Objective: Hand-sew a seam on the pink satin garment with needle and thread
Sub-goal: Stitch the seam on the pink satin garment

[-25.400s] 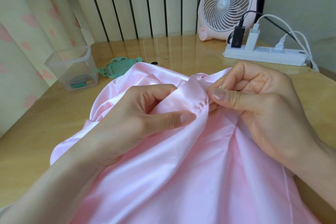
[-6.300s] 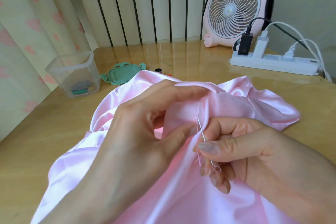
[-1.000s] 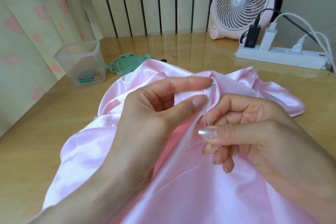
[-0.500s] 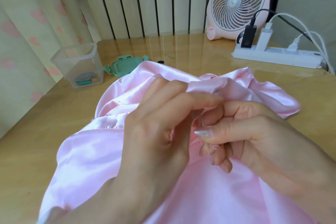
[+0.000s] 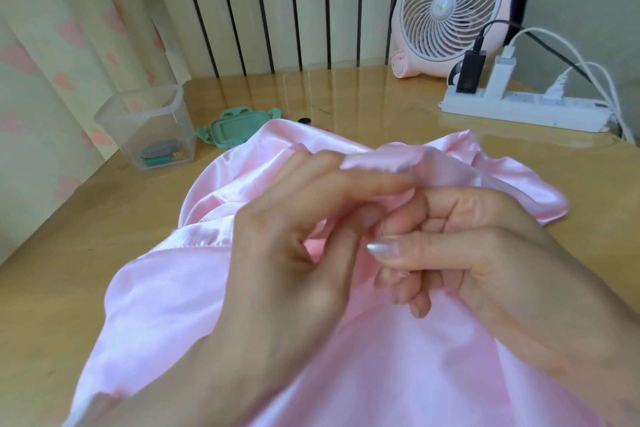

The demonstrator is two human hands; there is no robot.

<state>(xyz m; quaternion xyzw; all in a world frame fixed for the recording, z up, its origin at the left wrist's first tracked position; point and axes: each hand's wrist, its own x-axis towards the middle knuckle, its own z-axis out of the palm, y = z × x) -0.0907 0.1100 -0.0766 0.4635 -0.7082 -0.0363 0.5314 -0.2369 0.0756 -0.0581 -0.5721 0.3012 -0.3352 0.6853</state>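
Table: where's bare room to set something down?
Free: table wood left-front, between clear container and pink garment; back strip between green lid and power strip, bar a small dark item. Crowded: centre, garment under left hand and right hand; fan corner.

The garment (image 5: 166,295) lies on the near half of the table (image 5: 52,253), with the left hand (image 5: 294,246) and right hand (image 5: 485,253) meeting on top of it. To the far left stands a box (image 5: 145,128) with a lid (image 5: 232,126) just right of it. At the far right, a fan (image 5: 450,7) stands behind a power strip (image 5: 519,111).
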